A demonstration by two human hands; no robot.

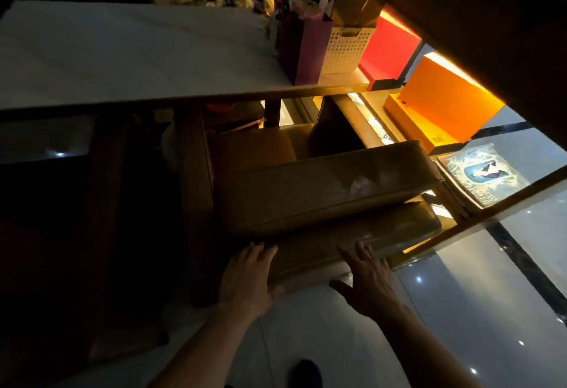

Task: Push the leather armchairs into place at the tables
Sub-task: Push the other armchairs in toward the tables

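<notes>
A tan leather armchair (322, 191) stands in front of me with its seat tucked partly under a white-topped table (122, 59). Its padded backrest faces me. My left hand (248, 280) lies flat, fingers spread, against the lower left of the backrest. My right hand (368, 280) is spread open at the backrest's lower edge, touching it or just short of it. Neither hand grips anything. The room is dim and the chair's left side fades into shadow.
A purple gift bag (306, 50), a white perforated basket (346, 50) and crumpled paper stand on the table's right end. Red (389, 50) and orange (445, 102) boxes and a picture (484, 172) lie on lit shelving at the right. Glossy tiled floor (460, 311) lies below; my shoe (305, 372) shows.
</notes>
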